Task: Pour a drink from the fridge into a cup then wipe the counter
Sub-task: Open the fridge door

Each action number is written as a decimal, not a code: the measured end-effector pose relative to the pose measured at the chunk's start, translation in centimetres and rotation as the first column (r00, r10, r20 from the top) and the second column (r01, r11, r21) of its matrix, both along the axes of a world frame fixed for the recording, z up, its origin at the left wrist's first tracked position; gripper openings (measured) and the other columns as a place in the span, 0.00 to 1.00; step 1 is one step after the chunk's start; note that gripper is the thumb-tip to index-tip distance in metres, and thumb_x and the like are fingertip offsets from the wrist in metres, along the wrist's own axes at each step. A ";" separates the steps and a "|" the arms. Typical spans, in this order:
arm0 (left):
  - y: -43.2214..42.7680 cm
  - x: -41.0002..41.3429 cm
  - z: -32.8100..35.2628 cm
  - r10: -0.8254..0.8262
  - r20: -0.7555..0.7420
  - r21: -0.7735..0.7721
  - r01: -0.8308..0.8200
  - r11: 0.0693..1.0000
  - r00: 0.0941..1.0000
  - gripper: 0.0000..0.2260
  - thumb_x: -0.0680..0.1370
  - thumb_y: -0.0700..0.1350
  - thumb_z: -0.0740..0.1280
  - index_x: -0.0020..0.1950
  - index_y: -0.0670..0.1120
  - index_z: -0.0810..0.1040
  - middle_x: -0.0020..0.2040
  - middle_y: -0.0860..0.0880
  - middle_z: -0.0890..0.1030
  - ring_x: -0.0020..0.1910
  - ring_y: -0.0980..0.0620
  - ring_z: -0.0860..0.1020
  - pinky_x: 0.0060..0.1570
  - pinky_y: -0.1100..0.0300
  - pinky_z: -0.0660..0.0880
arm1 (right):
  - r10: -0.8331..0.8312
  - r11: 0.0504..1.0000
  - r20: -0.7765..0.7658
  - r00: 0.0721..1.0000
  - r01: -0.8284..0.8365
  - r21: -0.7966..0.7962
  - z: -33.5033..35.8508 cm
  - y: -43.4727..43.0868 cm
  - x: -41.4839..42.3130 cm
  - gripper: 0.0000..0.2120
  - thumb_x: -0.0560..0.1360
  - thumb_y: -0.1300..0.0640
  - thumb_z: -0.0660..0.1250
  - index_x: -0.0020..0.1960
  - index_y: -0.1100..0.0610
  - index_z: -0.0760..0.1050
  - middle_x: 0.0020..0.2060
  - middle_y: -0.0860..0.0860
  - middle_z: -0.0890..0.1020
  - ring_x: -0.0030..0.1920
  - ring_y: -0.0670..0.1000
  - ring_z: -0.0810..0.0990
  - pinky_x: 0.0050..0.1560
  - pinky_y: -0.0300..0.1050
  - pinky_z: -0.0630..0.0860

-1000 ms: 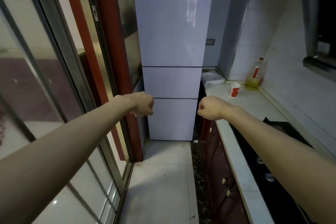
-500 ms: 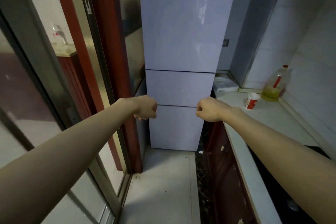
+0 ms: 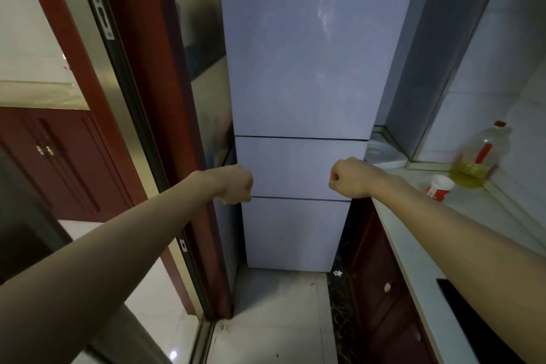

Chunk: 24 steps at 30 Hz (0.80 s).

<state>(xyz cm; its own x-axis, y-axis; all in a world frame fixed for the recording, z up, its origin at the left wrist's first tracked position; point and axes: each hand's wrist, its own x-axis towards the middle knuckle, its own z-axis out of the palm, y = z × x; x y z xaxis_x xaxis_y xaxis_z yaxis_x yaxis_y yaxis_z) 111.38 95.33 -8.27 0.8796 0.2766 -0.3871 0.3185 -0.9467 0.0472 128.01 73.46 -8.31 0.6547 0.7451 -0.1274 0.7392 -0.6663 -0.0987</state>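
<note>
A tall pale fridge (image 3: 301,68) with three closed doors fills the middle of the view. My left hand (image 3: 236,185) and my right hand (image 3: 350,177) are both stretched forward in fists, level with the middle door, holding nothing. A red-and-white paper cup (image 3: 439,187) stands on the white counter (image 3: 443,245) to the right. The fridge's inside is hidden.
A plastic bottle of yellow oil (image 3: 480,156) stands in the counter's back corner against the tiled wall. A black hob (image 3: 472,319) edges the counter at lower right. Dark red cabinets (image 3: 381,289) run below it. A sliding glass door frame (image 3: 139,127) lines the left. Tiled floor lies ahead.
The view has moved closer to the fridge, which now looks larger. Both fists keep the same pose, stretched forward.
</note>
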 end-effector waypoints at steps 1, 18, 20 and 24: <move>0.9 0.7 -0.1 0.012 0.001 -0.003 -0.012 1.000 1.000 0.16 0.81 0.47 0.60 0.53 0.36 0.81 0.47 0.39 0.84 0.43 0.42 0.83 0.43 0.54 0.78 | 0.012 1.000 -0.004 1.000 -0.012 -0.003 -0.1 0.8 0.8 0.14 0.77 0.52 0.61 0.52 0.60 0.79 0.49 0.56 0.81 0.48 0.56 0.80 0.51 0.51 0.79; 10.0 15.0 1.5 0.201 0.035 0.043 -0.202 0.978 0.979 0.11 0.82 0.43 0.57 0.48 0.41 0.77 0.43 0.46 0.79 0.42 0.47 0.77 0.38 0.60 0.70 | 0.310 0.951 -0.023 0.951 -0.310 0.012 0.9 17.2 17.5 0.12 0.77 0.60 0.59 0.35 0.59 0.66 0.31 0.57 0.70 0.32 0.54 0.66 0.35 0.46 0.62; 10.9 15.5 0.3 0.221 -0.086 0.033 -0.219 0.975 0.971 0.13 0.82 0.44 0.58 0.54 0.38 0.78 0.49 0.43 0.83 0.44 0.45 0.80 0.42 0.59 0.75 | 0.331 0.944 -0.018 0.944 -0.331 -0.017 0.5 18.9 18.6 0.13 0.77 0.60 0.59 0.33 0.59 0.66 0.29 0.56 0.68 0.30 0.53 0.65 0.34 0.46 0.62; 14.7 16.4 -1.4 0.291 -0.145 0.027 -0.291 0.956 0.946 0.14 0.81 0.48 0.60 0.53 0.40 0.81 0.48 0.43 0.85 0.46 0.45 0.84 0.52 0.52 0.81 | 0.350 0.934 -0.024 0.937 -0.350 -0.067 -0.5 22.7 20.2 0.12 0.77 0.58 0.60 0.37 0.61 0.72 0.34 0.57 0.75 0.32 0.55 0.72 0.33 0.45 0.66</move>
